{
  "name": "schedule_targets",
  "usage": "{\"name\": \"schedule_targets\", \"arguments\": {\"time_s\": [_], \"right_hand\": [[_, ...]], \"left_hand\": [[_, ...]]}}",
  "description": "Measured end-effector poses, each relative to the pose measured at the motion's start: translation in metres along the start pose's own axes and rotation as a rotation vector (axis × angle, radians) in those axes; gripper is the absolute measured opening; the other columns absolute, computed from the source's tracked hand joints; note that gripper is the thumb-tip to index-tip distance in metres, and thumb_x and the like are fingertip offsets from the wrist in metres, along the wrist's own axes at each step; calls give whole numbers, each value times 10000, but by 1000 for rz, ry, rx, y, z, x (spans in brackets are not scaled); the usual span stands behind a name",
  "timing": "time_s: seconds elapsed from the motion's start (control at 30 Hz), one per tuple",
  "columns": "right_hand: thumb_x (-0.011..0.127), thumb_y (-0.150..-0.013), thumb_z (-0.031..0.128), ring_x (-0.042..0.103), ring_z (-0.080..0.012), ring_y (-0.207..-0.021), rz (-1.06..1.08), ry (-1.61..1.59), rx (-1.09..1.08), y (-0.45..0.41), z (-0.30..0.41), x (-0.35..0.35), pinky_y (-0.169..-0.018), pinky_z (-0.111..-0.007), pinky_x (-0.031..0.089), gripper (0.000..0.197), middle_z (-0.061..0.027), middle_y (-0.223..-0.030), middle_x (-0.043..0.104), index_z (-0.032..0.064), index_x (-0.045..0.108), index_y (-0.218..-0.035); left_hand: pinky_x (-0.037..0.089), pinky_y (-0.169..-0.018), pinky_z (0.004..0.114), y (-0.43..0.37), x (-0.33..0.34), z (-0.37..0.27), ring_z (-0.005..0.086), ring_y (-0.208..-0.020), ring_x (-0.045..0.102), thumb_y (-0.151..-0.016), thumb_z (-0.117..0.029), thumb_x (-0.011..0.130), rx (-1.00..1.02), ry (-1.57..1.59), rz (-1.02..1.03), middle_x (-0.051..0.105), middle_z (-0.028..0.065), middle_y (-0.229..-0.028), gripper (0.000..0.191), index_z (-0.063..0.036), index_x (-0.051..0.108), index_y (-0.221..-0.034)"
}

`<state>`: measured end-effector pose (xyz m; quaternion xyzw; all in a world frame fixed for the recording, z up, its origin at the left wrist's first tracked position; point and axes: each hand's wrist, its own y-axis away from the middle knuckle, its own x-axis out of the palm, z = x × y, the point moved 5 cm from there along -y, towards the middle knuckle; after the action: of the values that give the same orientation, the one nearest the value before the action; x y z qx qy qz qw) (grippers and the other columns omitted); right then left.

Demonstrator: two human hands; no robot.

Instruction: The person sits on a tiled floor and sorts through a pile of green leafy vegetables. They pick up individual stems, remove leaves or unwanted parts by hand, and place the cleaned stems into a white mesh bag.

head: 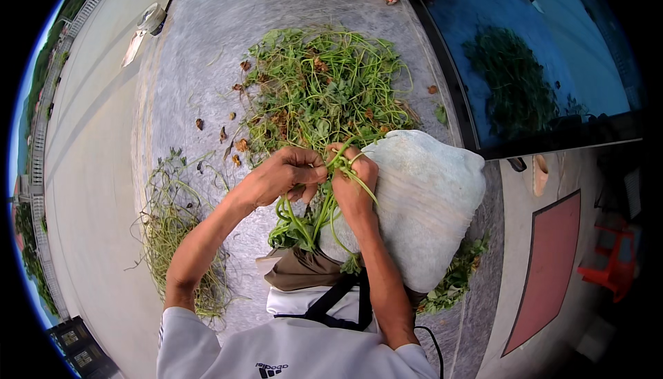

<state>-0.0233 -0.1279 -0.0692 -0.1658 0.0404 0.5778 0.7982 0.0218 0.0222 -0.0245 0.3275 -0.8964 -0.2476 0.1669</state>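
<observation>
My right hand is closed around a bunch of green leafy vine stems above my lap. Several stems stick out over its knuckles, and their lower ends with leaves hang towards my brown trousers. Close beside it on the left, my left hand pinches at the same stems with thumb and forefinger; what lies between those fingertips is partly hidden. A pale grey cloth covers my right leg, under and beside the right forearm. Just beyond both hands lies a large heap of tangled green vines with some brown, withered leaves.
Bare, thin stems form a pile on the grey stone floor at left. Leafy greens lie by my right side. A dark-framed glass door borders the right. Further off are a bucket, a red mat and a red plastic stool.
</observation>
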Motion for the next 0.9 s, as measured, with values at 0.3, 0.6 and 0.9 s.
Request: {"name": "schedule_targets", "arguments": {"time_s": [0.3, 0.6, 0.9], "right_hand": [[700, -934, -37, 705, -272, -759, 43, -127, 70, -2, 4, -3, -686, -373, 539, 109, -158, -876, 727, -38, 706, -1043], [652, -958, -33, 656, -188, -696, 144, -163, -65, 2, 15, 0, -629, -334, 493, 35, -121, -822, 692, -50, 676, -977], [672, -946, -22, 728, -291, -737, 82, -50, -2, -4, 11, 0, -663, -380, 548, 128, -169, -857, 738, -44, 715, -1064]], "left_hand": [[418, -478, 238, -3, -22, -5, 107, -517, 566, -1057, -239, 676, 131, 180, -146, 685, 68, -690, 211, -36, 644, -1009], [538, -737, 291, -19, -14, -4, 127, -861, 661, -1045, -475, 667, 143, 18, -172, 747, 62, -1097, 476, -34, 690, -1224], [573, -895, 320, -46, -7, 5, 213, -981, 729, -1102, -203, 586, 201, 533, -153, 770, 139, -1103, 255, 1, 739, -1088]]}}
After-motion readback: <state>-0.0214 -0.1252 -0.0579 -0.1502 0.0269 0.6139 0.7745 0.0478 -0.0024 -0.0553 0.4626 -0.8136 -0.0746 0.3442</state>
